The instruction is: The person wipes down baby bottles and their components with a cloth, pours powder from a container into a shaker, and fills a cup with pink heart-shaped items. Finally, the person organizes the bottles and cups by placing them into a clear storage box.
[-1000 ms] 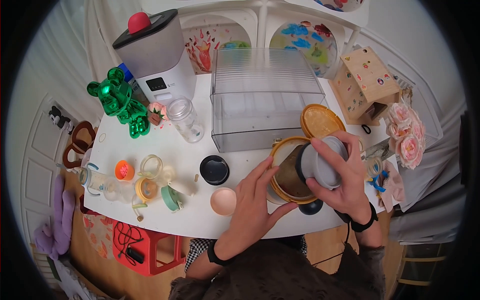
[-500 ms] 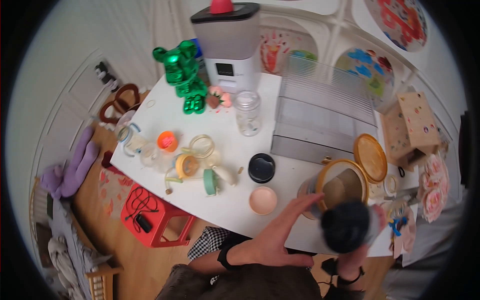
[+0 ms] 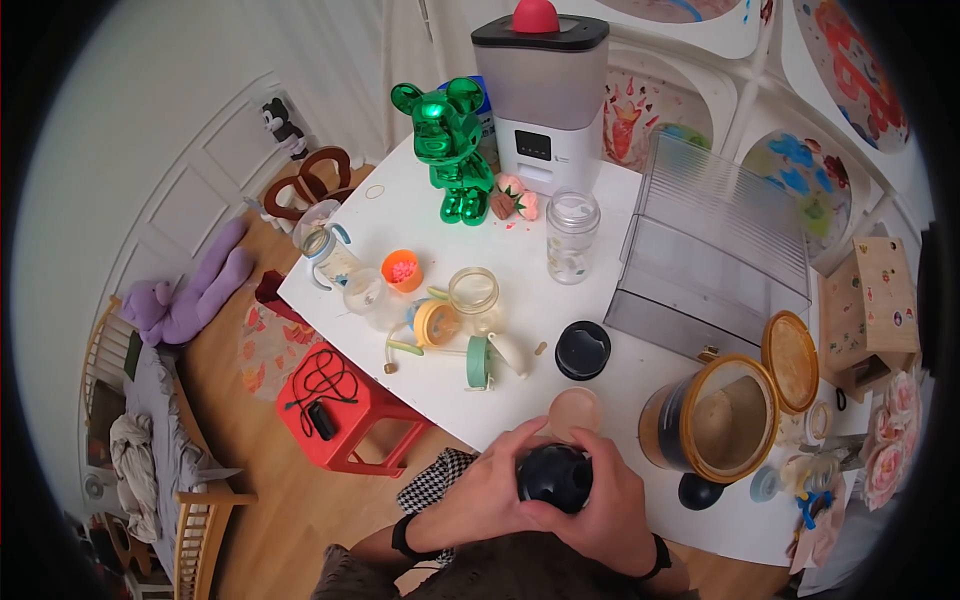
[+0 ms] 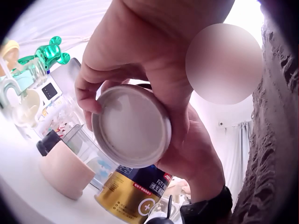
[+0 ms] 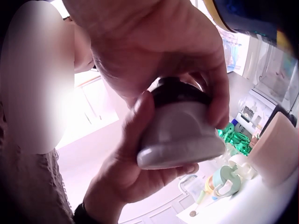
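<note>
Both hands hold a grey cup with a black domed top point(image 3: 553, 480) close above the table's front edge. My left hand point(image 3: 487, 487) curls round one side of it, and my right hand point(image 3: 612, 505) grips the other. In the left wrist view the cup's pale round base point(image 4: 133, 126) faces the camera. Its grey body point(image 5: 182, 133) is tilted between the fingers in the right wrist view. Just beyond the hands is a peach-coloured cup point(image 3: 575, 410), partly overlapped by the fingertips. To the right stands an uncovered gold and dark blue tin point(image 3: 664, 425) with powder inside.
The tin's gold lid point(image 3: 790, 362) leans behind it; a black round thing point(image 3: 699, 491) lies in front. A black shallow dish point(image 3: 582, 350), a clear jar point(image 3: 572, 240) and baby-bottle parts point(image 3: 437, 325) stand leftward. A transparent box point(image 3: 700, 270) and a dispenser point(image 3: 545, 110) are farther back.
The right hand has brought the grey cup from over the tin leftward to the body. My left hand has left the tin's side and now grips the cup too. The head view has turned left.
</note>
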A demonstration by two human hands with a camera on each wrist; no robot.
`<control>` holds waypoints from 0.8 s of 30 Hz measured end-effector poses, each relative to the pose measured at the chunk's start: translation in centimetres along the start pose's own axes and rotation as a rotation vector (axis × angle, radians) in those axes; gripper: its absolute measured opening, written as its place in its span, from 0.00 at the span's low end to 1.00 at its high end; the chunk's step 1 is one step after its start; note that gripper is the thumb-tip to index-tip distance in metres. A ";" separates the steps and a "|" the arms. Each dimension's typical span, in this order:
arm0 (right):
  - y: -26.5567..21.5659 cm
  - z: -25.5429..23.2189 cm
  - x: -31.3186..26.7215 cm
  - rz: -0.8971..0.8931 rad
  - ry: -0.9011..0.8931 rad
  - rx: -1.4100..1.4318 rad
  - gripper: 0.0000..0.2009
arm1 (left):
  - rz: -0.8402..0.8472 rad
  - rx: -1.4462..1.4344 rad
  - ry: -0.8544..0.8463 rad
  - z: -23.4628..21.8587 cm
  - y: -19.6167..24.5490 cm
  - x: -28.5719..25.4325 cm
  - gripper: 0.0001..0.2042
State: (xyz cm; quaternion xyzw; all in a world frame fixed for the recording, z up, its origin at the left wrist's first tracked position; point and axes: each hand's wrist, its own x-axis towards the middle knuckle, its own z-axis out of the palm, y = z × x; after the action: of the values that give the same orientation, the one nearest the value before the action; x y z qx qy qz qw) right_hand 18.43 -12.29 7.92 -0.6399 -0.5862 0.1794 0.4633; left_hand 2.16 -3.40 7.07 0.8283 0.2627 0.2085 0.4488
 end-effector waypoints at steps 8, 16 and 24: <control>1.9 0.2 -0.2 -0.064 0.028 -0.030 0.31 | -0.051 -0.106 -0.233 -1.0 -0.4 2.8 0.57; 2.1 -1.9 0.3 -0.218 -0.135 0.033 0.32 | 0.029 -0.337 -0.480 -1.5 -1.3 5.0 0.63; 0.1 -2.6 1.0 -0.117 -0.177 -0.057 0.40 | 0.123 0.136 -0.149 -2.2 1.1 4.3 0.50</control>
State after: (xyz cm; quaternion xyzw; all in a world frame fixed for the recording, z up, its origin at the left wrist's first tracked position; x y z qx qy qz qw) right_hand 20.73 -12.37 9.50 -0.5992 -0.6661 0.1908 0.4011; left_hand 4.48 0.16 9.54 0.8846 0.1910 0.1552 0.3960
